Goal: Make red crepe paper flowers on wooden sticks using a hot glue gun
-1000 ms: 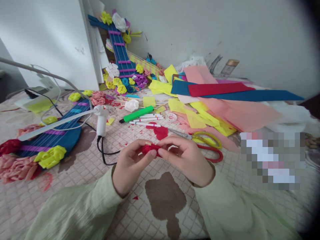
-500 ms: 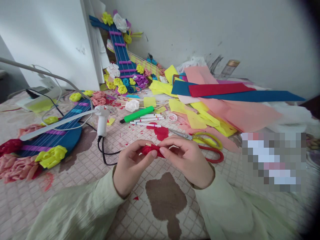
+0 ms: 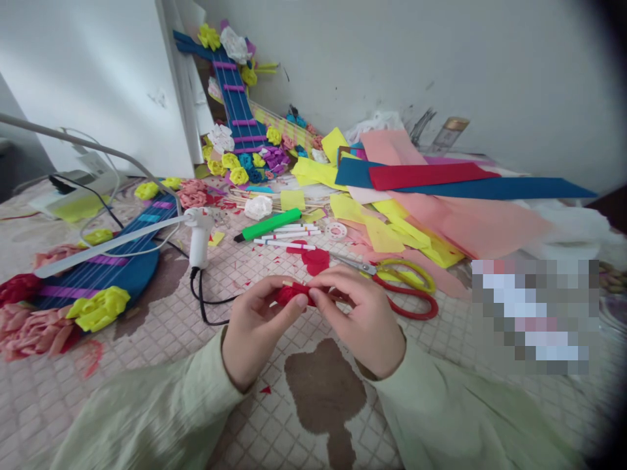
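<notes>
Between my two hands is a small piece of red crepe paper [image 3: 289, 295], gathered into a bunch like the paper flowers around it. A pale stick end shows at its top. My left hand [image 3: 262, 326] is closed on the bunch, thumb in front and fingers behind. My right hand [image 3: 362, 316] pinches the paper's right side with thumb and forefinger; its other fingers curl partly out of sight. Just beyond the right hand lie scissors [image 3: 414, 307] with red and yellow handles. Red paper scraps [image 3: 315, 261] lie beyond the fingertips.
To the left, a white glue gun [image 3: 198, 241] stands with its black cord, near a blue paper guitar [image 3: 137, 258] trimmed with paper flowers. Behind are a green marker [image 3: 272, 224], white pens and a second blue guitar [image 3: 240, 108]. Crepe paper sheets [image 3: 470, 222] pile up at right.
My right hand has shifted slightly left, closer to my left hand, its thumb moving along the red paper. The left hand keeps nearly the same place and grip.
</notes>
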Demonstrator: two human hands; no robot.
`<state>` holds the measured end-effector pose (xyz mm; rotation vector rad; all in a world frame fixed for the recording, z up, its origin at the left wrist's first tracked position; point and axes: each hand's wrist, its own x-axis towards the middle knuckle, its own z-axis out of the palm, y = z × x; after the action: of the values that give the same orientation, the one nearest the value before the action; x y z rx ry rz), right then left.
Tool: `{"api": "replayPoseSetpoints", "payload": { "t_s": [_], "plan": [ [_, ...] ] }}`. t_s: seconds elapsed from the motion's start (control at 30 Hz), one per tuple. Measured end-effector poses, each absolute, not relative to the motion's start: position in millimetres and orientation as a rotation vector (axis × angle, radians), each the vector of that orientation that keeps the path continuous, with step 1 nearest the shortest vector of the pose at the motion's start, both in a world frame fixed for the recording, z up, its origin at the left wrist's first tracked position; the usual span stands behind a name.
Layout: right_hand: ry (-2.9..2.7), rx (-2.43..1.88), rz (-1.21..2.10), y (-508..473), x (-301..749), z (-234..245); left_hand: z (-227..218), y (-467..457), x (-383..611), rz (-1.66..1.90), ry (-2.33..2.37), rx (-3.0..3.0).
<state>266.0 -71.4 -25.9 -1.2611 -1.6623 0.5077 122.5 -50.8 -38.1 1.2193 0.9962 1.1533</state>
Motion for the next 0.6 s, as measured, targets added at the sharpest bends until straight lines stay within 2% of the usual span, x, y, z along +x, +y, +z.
{"api": "replayPoseSetpoints", "payload": {
  "t_s": [0.6],
  "plan": [
    [-1.713,-1.222,0.621,-71.7,268.8,-18.9,-39.4,-54.2,114.7,1.336,0.863,1.597]
  ]
}}
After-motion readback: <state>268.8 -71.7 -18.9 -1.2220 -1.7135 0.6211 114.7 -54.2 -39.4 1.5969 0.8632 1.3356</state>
